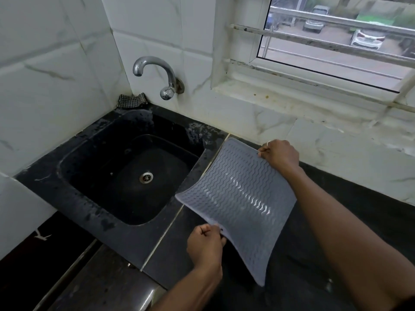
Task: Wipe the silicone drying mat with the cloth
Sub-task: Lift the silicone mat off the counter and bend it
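Mat (238, 198) centre frame, lifted off desk (184, 250). Left hand (205, 243) and right hand (280, 154) grips pinched on opposite edges, likely to spread it. Cloth (131, 101) upper left behind sink (74, 167), untouched.

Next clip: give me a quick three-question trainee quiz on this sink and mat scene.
1. True or false: the mat lies flat on the counter.
2. Where is the cloth? A) in the left hand B) behind the sink, below the tap C) on the window sill
3. Fill in: the right hand pinches the mat's ____ edge.

Key: 1 false, it is lifted and sagging between both hands. 2 B. 3 far.
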